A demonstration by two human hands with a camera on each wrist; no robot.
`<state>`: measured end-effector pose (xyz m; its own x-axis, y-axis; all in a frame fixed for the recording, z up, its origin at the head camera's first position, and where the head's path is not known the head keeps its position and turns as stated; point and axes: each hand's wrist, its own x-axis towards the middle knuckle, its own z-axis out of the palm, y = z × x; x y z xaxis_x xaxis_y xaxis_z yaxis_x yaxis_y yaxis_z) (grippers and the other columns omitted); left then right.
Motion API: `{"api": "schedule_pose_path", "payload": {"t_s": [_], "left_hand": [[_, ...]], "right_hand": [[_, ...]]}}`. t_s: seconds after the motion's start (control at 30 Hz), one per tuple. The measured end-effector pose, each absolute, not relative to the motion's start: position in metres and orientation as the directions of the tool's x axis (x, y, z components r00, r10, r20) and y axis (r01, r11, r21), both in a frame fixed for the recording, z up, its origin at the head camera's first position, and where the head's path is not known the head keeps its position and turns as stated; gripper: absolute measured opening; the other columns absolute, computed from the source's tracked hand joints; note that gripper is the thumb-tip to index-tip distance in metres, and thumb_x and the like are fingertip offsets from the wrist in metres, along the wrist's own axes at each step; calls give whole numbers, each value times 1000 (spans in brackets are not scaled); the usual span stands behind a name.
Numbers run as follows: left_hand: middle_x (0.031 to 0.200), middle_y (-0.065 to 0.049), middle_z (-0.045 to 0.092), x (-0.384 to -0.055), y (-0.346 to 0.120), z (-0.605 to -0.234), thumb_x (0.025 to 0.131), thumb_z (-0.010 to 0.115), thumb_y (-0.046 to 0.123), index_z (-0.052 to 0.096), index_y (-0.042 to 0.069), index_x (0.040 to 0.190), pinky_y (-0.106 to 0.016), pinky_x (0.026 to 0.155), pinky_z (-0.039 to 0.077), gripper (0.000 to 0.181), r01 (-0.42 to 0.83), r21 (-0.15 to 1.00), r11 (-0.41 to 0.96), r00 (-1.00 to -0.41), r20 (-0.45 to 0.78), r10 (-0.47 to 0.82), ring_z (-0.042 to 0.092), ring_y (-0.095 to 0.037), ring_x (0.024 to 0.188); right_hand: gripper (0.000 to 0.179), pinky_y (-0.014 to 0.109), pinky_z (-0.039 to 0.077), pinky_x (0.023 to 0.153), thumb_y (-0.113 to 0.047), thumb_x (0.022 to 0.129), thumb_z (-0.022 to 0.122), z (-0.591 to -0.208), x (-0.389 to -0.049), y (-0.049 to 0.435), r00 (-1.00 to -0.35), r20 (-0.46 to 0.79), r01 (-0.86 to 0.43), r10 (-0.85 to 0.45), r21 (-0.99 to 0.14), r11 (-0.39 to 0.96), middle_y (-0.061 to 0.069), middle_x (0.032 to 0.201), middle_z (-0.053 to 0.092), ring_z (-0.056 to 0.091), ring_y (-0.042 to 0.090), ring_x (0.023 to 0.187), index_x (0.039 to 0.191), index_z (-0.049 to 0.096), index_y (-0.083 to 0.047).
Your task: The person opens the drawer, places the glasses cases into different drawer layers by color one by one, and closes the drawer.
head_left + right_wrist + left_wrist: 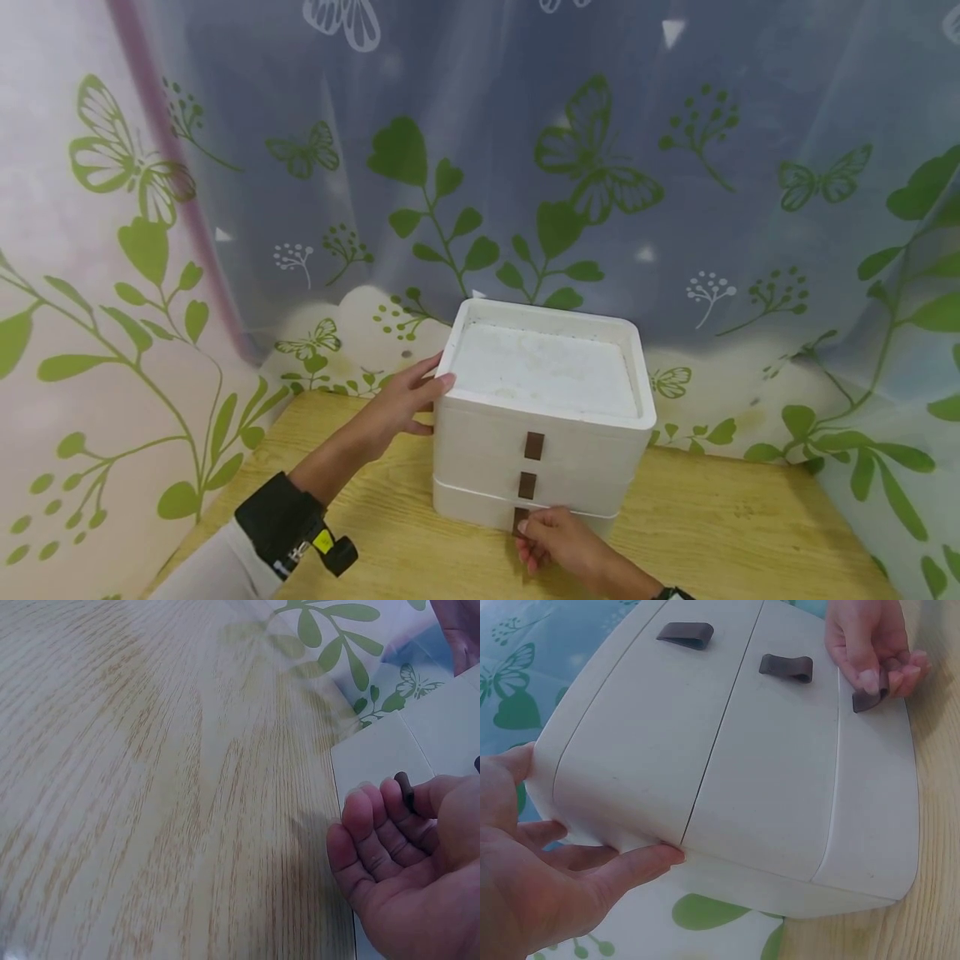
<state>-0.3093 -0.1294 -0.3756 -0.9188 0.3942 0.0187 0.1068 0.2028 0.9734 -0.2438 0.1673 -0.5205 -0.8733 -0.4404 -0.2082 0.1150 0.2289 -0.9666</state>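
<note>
A white drawer box [480, 454] with three stacked drawers stands on the table, each front bearing a brown pull tab. At the lowest drawer, my right hand [562, 542] pinches the bottom pull tab [866, 701] between thumb and index finger; its other fingers curl beneath. The lowest front looks flush with those above. My left hand [405, 400] rests against the box's left side near the top, fingers spread, with its thumb by the upper edge. Above the gripped tab are the middle pull tab [527, 485] and the top pull tab [534, 446].
The box's top is a shallow tray [547, 367] with a raised rim. A wood-grain table [720, 517] carries the box. Behind it hangs a curtain [480, 167] printed with butterflies and leaves, close to the box's back.
</note>
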Motion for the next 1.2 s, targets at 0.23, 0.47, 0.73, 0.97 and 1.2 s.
{"api": "schedule_pose_path", "payload": {"t_s": [0.23,0.47,0.73,0.97,1.2], "left_hand": [[166,-13,40,-309,-128,-375,104,55,53,25,31,166,-62,102,55,72,107,973,206,-922,19,387,54,-44,141],[166,-13,40,-309,-127,-375,104,56,54,24,32,166,-62,103,55,73,106,974,202,-922,20,387,53,-43,141],[164,-11,44,-310,-125,-378,103,55,58,27,35,165,-61,103,55,72,109,974,200,-926,27,376,54,-42,141],[161,-13,47,-306,-132,-379,104,54,56,34,23,163,-54,107,54,71,137,970,201,-922,50,383,57,-40,139],[154,-16,53,-298,-139,-383,104,58,51,45,10,154,-49,102,59,66,186,956,228,-937,103,332,62,-37,130]], "right_hand": [[33,22,53,62,-16,106,51,-520,-243,168,-868,-200,110,-454,-970,217,-2,75,65,61,8,63,92,65,11],[33,21,53,61,-16,106,51,-520,-243,169,-874,-192,103,-446,-971,216,-3,75,65,61,8,62,92,66,10],[37,22,55,62,-19,107,52,-518,-237,167,-898,-193,101,-395,-965,240,-3,75,66,63,7,63,97,68,13],[38,29,61,66,-18,108,53,-510,-231,176,-912,-161,40,-376,-950,308,0,78,67,63,10,67,101,66,17],[36,32,61,69,-20,106,59,-488,-226,203,-929,-90,-73,-358,-906,417,3,81,67,60,11,72,94,65,14]]}}
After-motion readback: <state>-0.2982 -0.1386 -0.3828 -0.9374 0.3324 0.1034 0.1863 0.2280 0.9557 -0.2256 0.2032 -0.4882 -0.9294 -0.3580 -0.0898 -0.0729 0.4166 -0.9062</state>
